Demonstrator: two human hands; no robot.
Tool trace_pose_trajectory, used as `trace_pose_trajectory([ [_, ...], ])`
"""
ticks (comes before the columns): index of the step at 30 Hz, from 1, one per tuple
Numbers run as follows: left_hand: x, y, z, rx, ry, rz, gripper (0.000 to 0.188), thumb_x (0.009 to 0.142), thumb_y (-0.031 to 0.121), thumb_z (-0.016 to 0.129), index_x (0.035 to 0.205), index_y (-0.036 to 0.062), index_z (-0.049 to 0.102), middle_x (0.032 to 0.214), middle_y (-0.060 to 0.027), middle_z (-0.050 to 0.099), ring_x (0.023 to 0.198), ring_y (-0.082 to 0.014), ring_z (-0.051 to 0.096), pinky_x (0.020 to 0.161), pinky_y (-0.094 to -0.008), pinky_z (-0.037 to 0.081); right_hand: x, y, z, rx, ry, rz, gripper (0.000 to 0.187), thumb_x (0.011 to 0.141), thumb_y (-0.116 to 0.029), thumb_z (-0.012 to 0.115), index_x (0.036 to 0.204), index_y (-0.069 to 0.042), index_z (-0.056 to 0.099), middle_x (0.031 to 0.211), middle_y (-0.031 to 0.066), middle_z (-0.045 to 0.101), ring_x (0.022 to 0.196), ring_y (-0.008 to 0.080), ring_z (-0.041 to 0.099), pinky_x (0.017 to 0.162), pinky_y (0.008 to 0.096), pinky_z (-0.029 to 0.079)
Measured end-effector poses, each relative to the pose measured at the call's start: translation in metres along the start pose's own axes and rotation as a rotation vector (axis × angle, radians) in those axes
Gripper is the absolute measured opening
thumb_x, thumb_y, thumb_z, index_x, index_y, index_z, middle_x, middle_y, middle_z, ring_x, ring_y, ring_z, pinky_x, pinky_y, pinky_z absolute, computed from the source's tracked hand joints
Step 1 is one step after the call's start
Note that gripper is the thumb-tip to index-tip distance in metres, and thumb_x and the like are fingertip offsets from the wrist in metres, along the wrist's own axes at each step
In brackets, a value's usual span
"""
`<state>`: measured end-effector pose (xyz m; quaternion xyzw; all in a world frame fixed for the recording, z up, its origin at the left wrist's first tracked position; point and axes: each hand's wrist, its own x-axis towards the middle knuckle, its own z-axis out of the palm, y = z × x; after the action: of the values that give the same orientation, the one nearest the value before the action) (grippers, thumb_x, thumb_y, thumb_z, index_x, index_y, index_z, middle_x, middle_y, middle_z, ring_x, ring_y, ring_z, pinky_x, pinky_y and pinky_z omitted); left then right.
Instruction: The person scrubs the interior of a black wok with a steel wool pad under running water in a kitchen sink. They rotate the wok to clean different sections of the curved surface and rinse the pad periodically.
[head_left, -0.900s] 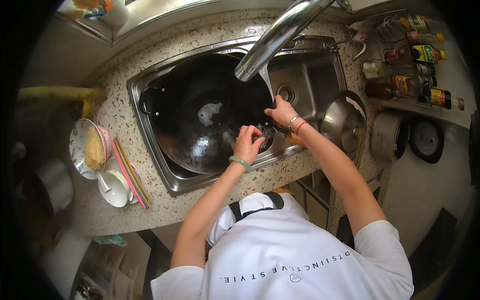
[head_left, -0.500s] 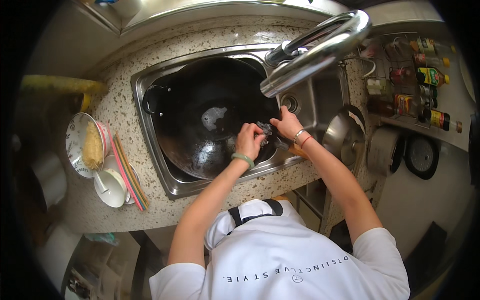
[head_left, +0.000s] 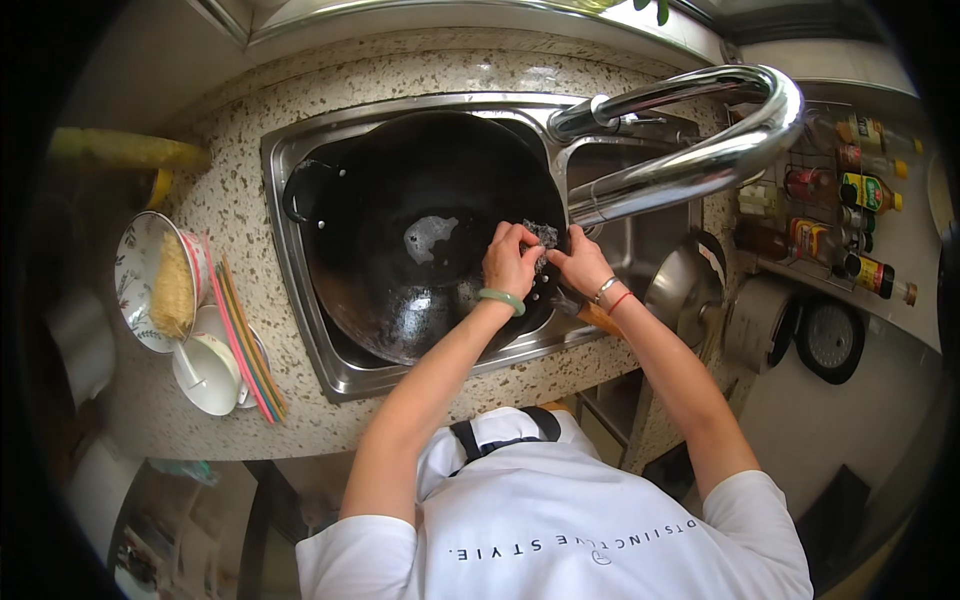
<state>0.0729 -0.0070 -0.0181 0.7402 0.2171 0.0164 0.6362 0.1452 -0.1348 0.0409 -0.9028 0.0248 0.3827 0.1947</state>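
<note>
I see the bare right hand [head_left: 584, 272] now nearer the bare left hand [head_left: 506, 264], which pinches a shiny grey wiry clump [head_left: 543, 234], centre-right; I can't tell the right's grip.

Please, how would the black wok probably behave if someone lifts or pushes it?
The wok is probably heavy: it nearly fills the basin. It may be slippery, since its inside looks wet. Pushed, it might rock, because its sides curve.
</note>
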Motion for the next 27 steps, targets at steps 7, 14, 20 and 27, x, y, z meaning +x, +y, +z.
trace_pose_trajectory([
  [7,0.07,0.006,-0.012,0.066,0.254,0.205,0.019,0.078,0.004,0.076,0.085,0.0076,0.058,0.092,-0.0123,0.055,0.082,-0.0379,0.06,0.07,-0.045,0.049,0.004,0.012,0.005,-0.044,0.023,-0.033,0.052,0.089,-0.029,0.069,0.122,0.002,0.045,0.115,0.0335,0.063,0.113,0.0501,0.058,0.096,0.0507,0.047],
  [14,0.005,-0.002,0.011,-0.022,0.11,-0.038,0.024,0.072,0.011,0.082,0.084,0.0039,0.063,0.088,-0.0132,0.055,0.085,-0.0353,0.06,0.074,-0.0412,0.048,0.001,0.001,0.003,-0.016,0.009,-0.011,0.052,0.088,-0.027,0.07,0.123,0.002,0.045,0.118,0.032,0.063,0.115,0.0483,0.058,0.098,0.0492,0.047],
  [20,0.073,0.005,-0.009,0.11,0.338,0.123,0.018,0.076,0.003,0.077,0.084,0.0051,0.061,0.089,-0.0118,0.056,0.081,-0.0346,0.06,0.069,-0.0415,0.048,0.001,0.001,0.003,-0.06,0.033,0.014,0.055,0.089,-0.027,0.07,0.128,0.002,0.044,0.12,0.0316,0.062,0.117,0.0478,0.056,0.099,0.0489,0.046],
  [27,0.033,0.003,0.015,0.058,0.28,-0.137,0.022,0.076,0.015,0.08,0.085,0.0079,0.061,0.091,-0.0103,0.056,0.086,-0.0345,0.061,0.074,-0.044,0.049,-0.001,-0.002,0.0,-0.048,0.008,0.023,0.057,0.089,-0.029,0.07,0.13,0.001,0.044,0.12,0.0319,0.062,0.116,0.0481,0.057,0.098,0.049,0.046],
])
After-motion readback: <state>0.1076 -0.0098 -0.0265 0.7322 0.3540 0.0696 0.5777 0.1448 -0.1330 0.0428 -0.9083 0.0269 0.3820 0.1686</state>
